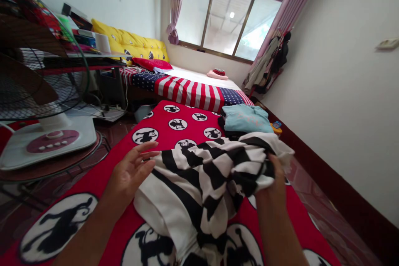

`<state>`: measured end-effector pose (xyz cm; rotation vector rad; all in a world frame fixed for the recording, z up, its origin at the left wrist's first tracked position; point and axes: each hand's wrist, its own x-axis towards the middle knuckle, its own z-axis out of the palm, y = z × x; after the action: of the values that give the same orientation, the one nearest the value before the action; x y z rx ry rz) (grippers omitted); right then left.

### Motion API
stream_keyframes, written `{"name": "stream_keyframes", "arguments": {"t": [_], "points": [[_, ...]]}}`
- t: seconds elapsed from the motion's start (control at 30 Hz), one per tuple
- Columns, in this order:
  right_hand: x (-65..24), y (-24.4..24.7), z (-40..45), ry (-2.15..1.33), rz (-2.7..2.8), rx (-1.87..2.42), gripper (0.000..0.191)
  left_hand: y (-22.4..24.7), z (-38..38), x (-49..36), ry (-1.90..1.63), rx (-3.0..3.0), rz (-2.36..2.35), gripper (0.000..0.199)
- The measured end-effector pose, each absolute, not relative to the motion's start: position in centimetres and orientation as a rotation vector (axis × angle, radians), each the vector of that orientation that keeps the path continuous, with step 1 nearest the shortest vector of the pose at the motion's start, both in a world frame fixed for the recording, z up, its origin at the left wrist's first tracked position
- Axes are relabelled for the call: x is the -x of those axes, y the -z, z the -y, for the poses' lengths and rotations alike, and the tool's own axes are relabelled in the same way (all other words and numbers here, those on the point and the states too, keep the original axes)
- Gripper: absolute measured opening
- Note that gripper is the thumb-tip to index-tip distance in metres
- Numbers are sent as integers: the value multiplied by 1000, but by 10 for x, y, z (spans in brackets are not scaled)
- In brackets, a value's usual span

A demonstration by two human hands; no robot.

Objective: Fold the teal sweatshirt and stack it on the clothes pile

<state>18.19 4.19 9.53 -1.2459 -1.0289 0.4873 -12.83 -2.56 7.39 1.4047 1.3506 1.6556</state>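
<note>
A black-and-white striped garment [199, 178] lies rumpled across the red cover in front of me, its right part bunched and raised. My right hand [272, 174] grips that bunched part, with the fingers partly hidden by the fabric. At the garment's upper left edge is my left hand [135, 170], its fingers stretched out and the thumb apart from them. Whether its fingertips touch the fabric is hard to make out. Just beyond the garment, a folded light-blue top [246, 118] rests on dark clothing.
The red cover [162, 118] bears monkey figures in white circles. A fan [52, 137] stands on a round stool at left, near a cluttered desk [90, 55]. Behind is a bed with a star-and-stripe sheet [190, 91]. Clothes [268, 62] hang by the right wall.
</note>
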Motion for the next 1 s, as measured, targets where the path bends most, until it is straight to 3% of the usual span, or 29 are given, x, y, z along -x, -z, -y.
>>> {"name": "stream_keyframes", "arguments": {"t": [0.13,0.23,0.4,0.53,0.67,0.8,0.9,1.0], "points": [[-81,-89,-26,-1227,1258,806,53,-76,29,134,-1772,-1352,-1339,60],[-63,-79,-20,-1441,1627,677,52,-70,29,151,-1695,-1499,-1548,61],[-126,-45,-62,-715,1595,1170,28,-40,18,163,-1437,-1860,-1953,58],[-182,-8,-100,-259,1529,1569,46,-14,6,151,-1211,-1946,-2119,65],[-194,11,-114,-256,1626,1761,77,-9,-1,143,-1025,-2017,-2257,71],[-170,2,-128,-278,1801,1807,95,-7,-5,146,-1051,-1949,-2428,77],[-147,-9,-139,-357,1923,1856,101,4,-5,152,-1090,-1722,-2492,94],[-128,-11,-142,-426,1978,1893,93,13,-2,156,-1075,-1582,-2409,101]]}}
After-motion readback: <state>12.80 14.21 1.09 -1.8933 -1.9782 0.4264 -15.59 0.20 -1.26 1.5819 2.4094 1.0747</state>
